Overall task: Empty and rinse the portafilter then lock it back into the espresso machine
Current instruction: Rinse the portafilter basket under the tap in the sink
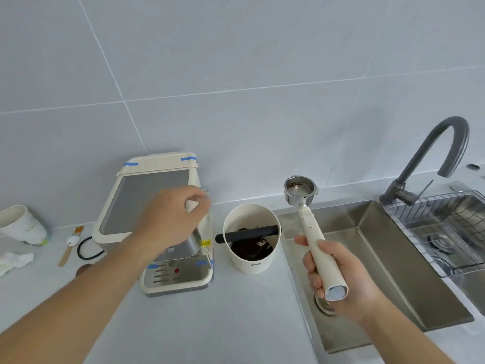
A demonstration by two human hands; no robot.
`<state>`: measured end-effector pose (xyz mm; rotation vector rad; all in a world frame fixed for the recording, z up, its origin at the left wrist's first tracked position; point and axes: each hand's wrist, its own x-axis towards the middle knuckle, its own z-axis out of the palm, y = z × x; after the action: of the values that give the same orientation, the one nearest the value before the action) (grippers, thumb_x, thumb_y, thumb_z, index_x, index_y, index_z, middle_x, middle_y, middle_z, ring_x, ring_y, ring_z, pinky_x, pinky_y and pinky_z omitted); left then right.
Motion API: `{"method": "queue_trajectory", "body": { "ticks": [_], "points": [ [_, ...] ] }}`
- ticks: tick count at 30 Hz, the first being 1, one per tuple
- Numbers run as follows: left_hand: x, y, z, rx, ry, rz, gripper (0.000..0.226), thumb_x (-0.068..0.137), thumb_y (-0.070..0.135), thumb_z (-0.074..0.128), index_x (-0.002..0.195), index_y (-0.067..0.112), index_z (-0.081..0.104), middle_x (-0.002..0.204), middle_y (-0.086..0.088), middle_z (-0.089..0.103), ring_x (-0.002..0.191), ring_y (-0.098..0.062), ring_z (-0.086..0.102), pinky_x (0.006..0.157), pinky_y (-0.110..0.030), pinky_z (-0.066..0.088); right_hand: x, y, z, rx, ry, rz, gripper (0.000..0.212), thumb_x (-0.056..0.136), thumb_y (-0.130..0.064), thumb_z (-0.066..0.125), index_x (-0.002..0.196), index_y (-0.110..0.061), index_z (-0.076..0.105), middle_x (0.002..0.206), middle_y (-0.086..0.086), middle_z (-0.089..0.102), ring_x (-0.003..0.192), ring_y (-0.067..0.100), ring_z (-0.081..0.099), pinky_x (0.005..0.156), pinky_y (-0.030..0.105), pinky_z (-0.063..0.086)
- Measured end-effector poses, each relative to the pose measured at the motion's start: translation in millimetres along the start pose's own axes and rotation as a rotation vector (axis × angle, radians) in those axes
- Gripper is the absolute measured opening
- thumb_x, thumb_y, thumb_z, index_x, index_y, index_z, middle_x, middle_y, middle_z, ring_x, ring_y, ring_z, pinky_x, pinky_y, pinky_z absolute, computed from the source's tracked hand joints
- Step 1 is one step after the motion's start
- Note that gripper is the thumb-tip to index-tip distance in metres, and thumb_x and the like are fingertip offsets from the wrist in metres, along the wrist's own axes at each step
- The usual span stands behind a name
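My right hand point(338, 279) grips the cream handle of the portafilter point(301, 190), held up over the left edge of the steel sink point(367, 258). Its metal basket faces up and looks nearly empty, with a few dark specks. The cream espresso machine point(147, 195) stands on the counter at left. My left hand point(173, 216) rests on its top right corner, fingers curled over the edge. Between machine and sink sits a white knock box point(252, 261) with a black bar and dark coffee grounds inside.
A grey gooseneck faucet point(430, 158) rises behind the sink, and a wire rack point(446, 227) sits in the right basin. At far left are a white cup point(21, 224), a crumpled cloth point(13, 261), a small brush point(70, 245) and a black ring point(89, 249).
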<state>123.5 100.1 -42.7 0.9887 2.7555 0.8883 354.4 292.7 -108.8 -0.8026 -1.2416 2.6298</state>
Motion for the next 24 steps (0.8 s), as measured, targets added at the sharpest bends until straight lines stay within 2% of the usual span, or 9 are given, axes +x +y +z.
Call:
{"method": "queue_trajectory", "body": {
  "ticks": [3, 6, 10, 13, 15, 17, 20, 22, 24],
  "points": [
    [-8, 50, 36, -0.212, -0.034, -0.006, 0.015, 0.088, 0.039, 0.061, 0.089, 0.031, 0.073, 0.089, 0.023, 0.071, 0.089, 0.009, 0.062, 0.08, -0.019, 0.047, -2, -20, -26, -0.04, -0.049, 0.016, 0.047, 0.07, -0.026, 0.063, 0.112, -0.004, 0.063, 0.061, 0.011, 0.053, 0.035, 0.018, 0.048, 0.031, 0.024, 0.041],
    [-9, 95, 80, -0.377, -0.098, -0.058, 0.014, 0.085, 0.036, 0.064, 0.083, 0.027, 0.076, 0.083, 0.019, 0.074, 0.081, 0.01, 0.065, 0.073, -0.013, 0.046, -3, -38, -54, -0.061, -0.071, 0.01, 0.047, 0.069, -0.029, 0.063, 0.109, -0.004, 0.064, 0.061, 0.012, 0.053, 0.036, 0.019, 0.048, 0.032, 0.025, 0.041],
    [-6, 147, 134, -0.577, -0.198, -0.16, 0.019, 0.082, 0.038, 0.065, 0.078, 0.023, 0.076, 0.076, 0.012, 0.075, 0.079, -0.004, 0.069, 0.077, -0.025, 0.051, -6, -60, -88, -0.06, -0.096, 0.006, 0.039, 0.071, -0.028, 0.063, 0.102, -0.005, 0.063, 0.06, 0.012, 0.052, 0.035, 0.02, 0.047, 0.033, 0.024, 0.041],
    [-2, 182, 169, -0.683, -0.251, -0.221, 0.029, 0.075, 0.05, 0.064, 0.078, 0.024, 0.076, 0.078, 0.008, 0.074, 0.079, -0.01, 0.069, 0.085, -0.038, 0.054, -9, -75, -112, -0.031, -0.103, 0.001, 0.035, 0.074, -0.027, 0.058, 0.1, -0.004, 0.059, 0.059, 0.012, 0.052, 0.034, 0.019, 0.047, 0.031, 0.024, 0.04],
    [2, 203, 190, -0.742, -0.262, -0.264, 0.035, 0.071, 0.055, 0.063, 0.079, 0.024, 0.075, 0.086, 0.001, 0.076, 0.088, -0.017, 0.07, 0.088, -0.042, 0.052, -9, -82, -127, -0.008, -0.117, -0.001, 0.039, 0.069, -0.028, 0.065, 0.099, -0.003, 0.059, 0.059, 0.012, 0.052, 0.033, 0.02, 0.048, 0.03, 0.025, 0.04],
    [6, 224, 210, -0.767, -0.298, -0.294, 0.049, 0.069, 0.061, 0.061, 0.08, 0.016, 0.074, 0.089, -0.003, 0.076, 0.092, -0.021, 0.07, 0.089, -0.041, 0.051, -10, -86, -143, -0.008, -0.124, 0.007, 0.042, 0.066, -0.029, 0.066, 0.099, -0.003, 0.06, 0.059, 0.013, 0.053, 0.033, 0.02, 0.048, 0.031, 0.024, 0.04],
    [10, 249, 235, -0.823, -0.388, -0.3, 0.061, 0.072, 0.06, 0.06, 0.077, 0.0, 0.062, 0.07, -0.007, 0.06, 0.068, -0.022, 0.055, 0.077, -0.036, 0.047, -11, -91, -163, -0.014, -0.138, 0.008, 0.041, 0.067, -0.03, 0.066, 0.098, -0.003, 0.062, 0.06, 0.014, 0.054, 0.033, 0.021, 0.049, 0.033, 0.024, 0.041],
    [12, 261, 250, -0.876, -0.396, -0.322, 0.042, 0.079, 0.047, 0.063, 0.071, 0.006, 0.061, 0.067, -0.006, 0.053, 0.059, -0.017, 0.048, 0.069, -0.031, 0.043, -11, -94, -176, -0.011, -0.125, 0.014, 0.037, 0.07, -0.028, 0.064, 0.097, -0.002, 0.064, 0.06, 0.015, 0.055, 0.033, 0.021, 0.049, 0.033, 0.023, 0.041],
    [15, 270, 262, -0.908, -0.389, -0.367, 0.027, 0.084, 0.035, 0.065, 0.073, 0.011, 0.064, 0.067, -0.006, 0.054, 0.052, -0.013, 0.048, 0.059, -0.024, 0.044, -12, -97, -189, -0.029, -0.094, 0.025, 0.037, 0.076, -0.027, 0.057, 0.101, 0.0, 0.062, 0.061, 0.015, 0.055, 0.034, 0.022, 0.05, 0.034, 0.024, 0.041]
  ]
}}
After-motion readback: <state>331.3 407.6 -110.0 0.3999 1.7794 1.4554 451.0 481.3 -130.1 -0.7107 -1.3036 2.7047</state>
